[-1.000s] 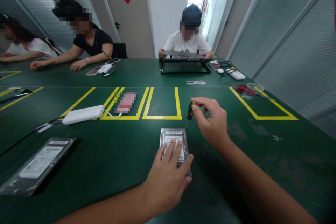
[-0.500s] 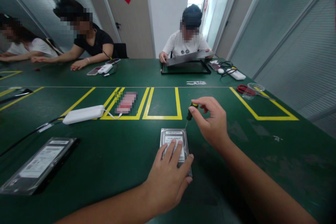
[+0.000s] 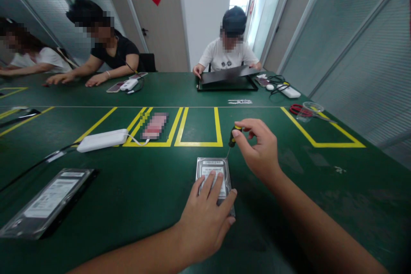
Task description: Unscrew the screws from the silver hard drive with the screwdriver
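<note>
A silver hard drive [image 3: 212, 163] with white labels lies flat on the green table in front of me. My left hand [image 3: 205, 214] rests on its near half, fingers spread over the label and the right edge, partly covering both. Between the thumb and fingers of my right hand [image 3: 260, 147] is a small black-and-yellow screwdriver [image 3: 231, 137], held nearly upright with a slight tilt. Its thin shaft reaches down to the drive's far right corner; whether a screw sits under the tip is too small to tell.
Another labelled hard drive [image 3: 51, 197] lies at the left. Beyond it are a white power bank [image 3: 102, 140] with a cable and a pink phone [image 3: 156, 125]. Red-handled scissors [image 3: 300, 110] lie at the right. Across the table, a person holds a dark sheet [image 3: 229, 75] above a black frame [image 3: 224, 88].
My hands, the screwdriver and the hard drive look nearly unmoved. Across the table, the dark sheet has dipped lower over the frame, and the person in black has shifted one hand.
</note>
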Motion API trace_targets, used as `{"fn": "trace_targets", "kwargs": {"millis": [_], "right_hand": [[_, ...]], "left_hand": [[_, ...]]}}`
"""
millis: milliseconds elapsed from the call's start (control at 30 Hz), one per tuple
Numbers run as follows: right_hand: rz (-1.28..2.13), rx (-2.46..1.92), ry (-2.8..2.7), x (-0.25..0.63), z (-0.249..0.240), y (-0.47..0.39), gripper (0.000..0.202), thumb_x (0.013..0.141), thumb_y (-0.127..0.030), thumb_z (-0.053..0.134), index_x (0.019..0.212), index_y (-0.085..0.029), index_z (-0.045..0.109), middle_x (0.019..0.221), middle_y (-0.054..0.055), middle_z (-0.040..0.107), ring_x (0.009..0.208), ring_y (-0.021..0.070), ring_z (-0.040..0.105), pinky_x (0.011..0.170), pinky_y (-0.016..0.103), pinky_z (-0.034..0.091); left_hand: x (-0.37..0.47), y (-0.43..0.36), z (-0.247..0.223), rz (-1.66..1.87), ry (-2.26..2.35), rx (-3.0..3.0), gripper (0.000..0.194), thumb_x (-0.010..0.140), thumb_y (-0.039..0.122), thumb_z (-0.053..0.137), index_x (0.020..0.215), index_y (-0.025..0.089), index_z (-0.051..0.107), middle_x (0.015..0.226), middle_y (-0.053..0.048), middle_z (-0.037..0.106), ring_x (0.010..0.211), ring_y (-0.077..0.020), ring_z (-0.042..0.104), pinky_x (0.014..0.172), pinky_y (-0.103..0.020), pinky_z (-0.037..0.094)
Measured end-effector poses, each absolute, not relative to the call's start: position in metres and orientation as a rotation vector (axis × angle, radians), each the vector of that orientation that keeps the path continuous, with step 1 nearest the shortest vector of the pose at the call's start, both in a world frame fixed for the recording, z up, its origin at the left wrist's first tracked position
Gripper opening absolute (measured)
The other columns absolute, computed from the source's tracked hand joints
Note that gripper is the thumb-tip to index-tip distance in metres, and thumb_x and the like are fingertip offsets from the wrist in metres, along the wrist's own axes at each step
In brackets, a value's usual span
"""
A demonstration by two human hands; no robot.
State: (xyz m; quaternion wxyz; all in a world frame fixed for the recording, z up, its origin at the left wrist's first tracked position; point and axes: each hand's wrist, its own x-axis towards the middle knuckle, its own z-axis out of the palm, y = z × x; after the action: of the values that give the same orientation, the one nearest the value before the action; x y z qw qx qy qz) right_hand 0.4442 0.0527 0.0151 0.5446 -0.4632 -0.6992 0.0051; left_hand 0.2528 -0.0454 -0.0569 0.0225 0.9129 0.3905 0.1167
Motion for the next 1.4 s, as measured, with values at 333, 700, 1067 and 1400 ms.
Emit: {"fn": "trace_targets", "kwargs": {"millis": [333, 700, 1067, 1400], "right_hand": [[0.023, -1.096, -1.648, 0.443, 0.015, 0.053, 0.013, 0.089, -0.027, 0.064, 0.100, -0.022, 0.069, 0.097, 0.005, 0.070, 0.087, 0.0195, 0.063, 0.065, 0.033, 0.047], [0.034, -1.113, -1.610, 0.444, 0.014, 0.053, 0.013, 0.088, -0.029, 0.065, 0.098, -0.022, 0.069, 0.092, 0.004, 0.070, 0.082, 0.0187, 0.061, 0.065, 0.033, 0.046], [0.077, -1.145, -1.601, 0.446, 0.015, 0.051, 0.019, 0.087, -0.023, 0.058, 0.100, -0.023, 0.071, 0.094, 0.005, 0.074, 0.089, 0.0214, 0.064, 0.066, 0.035, 0.047], [0.035, -1.123, -1.573, 0.448, 0.016, 0.055, 0.007, 0.085, -0.025, 0.065, 0.089, -0.022, 0.070, 0.087, 0.003, 0.070, 0.084, 0.0201, 0.061, 0.065, 0.033, 0.045]], "left_hand": [[0.253, -0.047, -0.053, 0.347, 1.214, 2.809, 0.059, 0.099, 0.055, 0.047, 0.152, 0.029, 0.041, 0.159, -0.016, 0.037, 0.149, -0.0379, 0.030, 0.115, -0.059, 0.030], [0.255, -0.017, -0.032, 0.472, 1.264, 2.607, 0.032, 0.096, 0.039, 0.055, 0.123, 0.023, 0.063, 0.121, -0.006, 0.070, 0.115, -0.0277, 0.060, 0.096, -0.045, 0.044], [0.268, 0.056, -0.023, 0.441, 1.461, 2.476, 0.029, 0.087, 0.039, 0.070, 0.109, 0.020, 0.069, 0.111, -0.008, 0.066, 0.112, -0.0299, 0.054, 0.098, -0.043, 0.042], [0.278, 0.086, -0.021, 0.197, 1.417, 2.289, 0.022, 0.077, 0.037, 0.076, 0.096, 0.024, 0.074, 0.107, -0.005, 0.069, 0.111, -0.0290, 0.058, 0.098, -0.041, 0.045]]}}
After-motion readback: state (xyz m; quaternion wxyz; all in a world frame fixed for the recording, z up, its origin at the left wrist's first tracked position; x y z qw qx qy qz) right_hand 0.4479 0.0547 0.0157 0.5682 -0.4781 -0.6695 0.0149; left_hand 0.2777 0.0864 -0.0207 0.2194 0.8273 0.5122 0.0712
